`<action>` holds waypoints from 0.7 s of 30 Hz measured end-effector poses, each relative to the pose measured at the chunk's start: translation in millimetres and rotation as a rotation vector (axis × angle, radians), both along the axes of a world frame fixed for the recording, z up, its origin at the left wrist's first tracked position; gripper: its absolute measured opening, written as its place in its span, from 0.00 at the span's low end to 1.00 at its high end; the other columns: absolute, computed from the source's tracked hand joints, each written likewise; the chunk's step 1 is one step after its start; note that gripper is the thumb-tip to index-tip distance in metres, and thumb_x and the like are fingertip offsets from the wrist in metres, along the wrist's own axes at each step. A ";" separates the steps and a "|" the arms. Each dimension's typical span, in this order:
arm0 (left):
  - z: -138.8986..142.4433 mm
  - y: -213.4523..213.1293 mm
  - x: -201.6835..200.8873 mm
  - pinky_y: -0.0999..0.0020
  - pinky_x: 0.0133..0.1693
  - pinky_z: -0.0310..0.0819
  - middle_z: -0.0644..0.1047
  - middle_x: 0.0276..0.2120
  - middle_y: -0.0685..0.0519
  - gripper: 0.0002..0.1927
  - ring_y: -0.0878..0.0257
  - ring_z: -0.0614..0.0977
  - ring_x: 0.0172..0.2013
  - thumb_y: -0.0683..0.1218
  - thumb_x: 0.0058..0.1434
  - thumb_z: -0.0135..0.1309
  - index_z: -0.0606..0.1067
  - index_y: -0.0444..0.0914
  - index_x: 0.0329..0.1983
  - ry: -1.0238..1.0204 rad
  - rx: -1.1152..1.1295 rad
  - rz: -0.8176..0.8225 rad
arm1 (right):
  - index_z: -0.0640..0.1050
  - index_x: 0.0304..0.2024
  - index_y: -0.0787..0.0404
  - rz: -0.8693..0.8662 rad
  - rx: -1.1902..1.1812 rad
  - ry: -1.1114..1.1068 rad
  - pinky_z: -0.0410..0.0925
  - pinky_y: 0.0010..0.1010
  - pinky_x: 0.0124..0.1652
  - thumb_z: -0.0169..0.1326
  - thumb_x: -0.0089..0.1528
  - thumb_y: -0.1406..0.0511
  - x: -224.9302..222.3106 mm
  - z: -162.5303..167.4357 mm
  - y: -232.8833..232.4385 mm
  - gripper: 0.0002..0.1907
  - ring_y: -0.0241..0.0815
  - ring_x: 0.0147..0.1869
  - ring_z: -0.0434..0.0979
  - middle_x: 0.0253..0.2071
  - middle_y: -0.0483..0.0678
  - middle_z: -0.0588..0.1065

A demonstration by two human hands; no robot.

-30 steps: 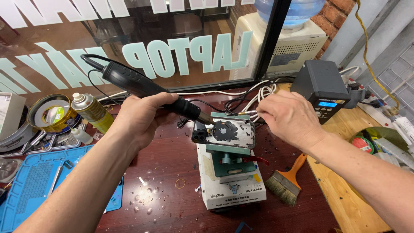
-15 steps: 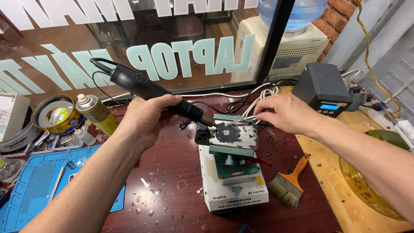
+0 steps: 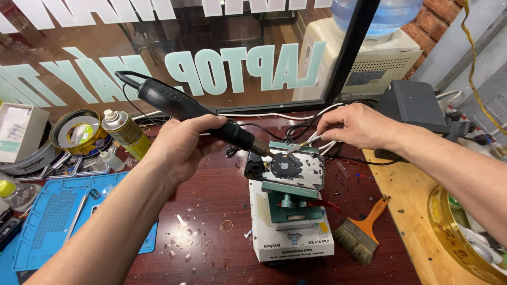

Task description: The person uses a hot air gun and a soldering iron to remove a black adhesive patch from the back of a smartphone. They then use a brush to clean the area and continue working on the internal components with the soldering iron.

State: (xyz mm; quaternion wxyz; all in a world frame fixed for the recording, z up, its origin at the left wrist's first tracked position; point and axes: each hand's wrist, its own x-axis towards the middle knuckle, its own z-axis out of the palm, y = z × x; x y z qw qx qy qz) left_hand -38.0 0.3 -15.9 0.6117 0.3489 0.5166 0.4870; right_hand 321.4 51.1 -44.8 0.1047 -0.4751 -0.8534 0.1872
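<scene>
The left hand (image 3: 182, 145) is closed around the black handle of a hot-air tool (image 3: 195, 113), its nozzle angled down at the upper left edge of the phone back panel (image 3: 290, 169). The right hand (image 3: 356, 126) pinches a pair of tweezers (image 3: 301, 145), tips resting at the panel's top edge, just beside the nozzle. The panel lies flat in a green clamp on the white fixture block (image 3: 290, 232), which stands on the dark red counter (image 3: 211, 206). Judged from this arrangement, the step in hand is heating a part at the panel's edge while the tweezers stand ready to lift it. The next move calls for steady nozzle aim and a light, level pull. An orange-handled brush (image 3: 364, 232) lies right of the block; a blue mat (image 3: 53, 221) and a spray can (image 3: 124, 132) lie to the left.
</scene>
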 end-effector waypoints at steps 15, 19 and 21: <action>-11.1 5.2 4.0 0.68 0.35 0.85 0.80 0.33 0.51 0.08 0.64 0.82 0.31 0.40 0.56 0.61 0.74 0.35 0.37 -0.048 -0.060 0.043 | 0.83 0.42 0.54 0.155 -0.133 -0.120 0.73 0.34 0.46 0.60 0.58 0.59 -14.2 9.6 25.5 0.12 0.41 0.44 0.83 0.37 0.44 0.83; -12.5 2.1 6.3 0.72 0.35 0.83 0.81 0.33 0.49 0.08 0.64 0.82 0.31 0.41 0.57 0.61 0.76 0.33 0.37 -0.028 -0.093 0.044 | 0.83 0.44 0.54 0.143 -0.243 -0.124 0.73 0.32 0.44 0.60 0.59 0.59 -18.6 8.5 33.2 0.12 0.37 0.42 0.82 0.36 0.43 0.84; -13.4 1.5 8.2 0.73 0.33 0.82 0.80 0.33 0.49 0.08 0.64 0.81 0.30 0.41 0.57 0.61 0.77 0.33 0.36 -0.041 -0.097 0.033 | 0.83 0.44 0.54 0.150 -0.268 -0.106 0.72 0.32 0.44 0.60 0.59 0.60 -20.1 10.2 35.3 0.12 0.36 0.42 0.82 0.36 0.42 0.84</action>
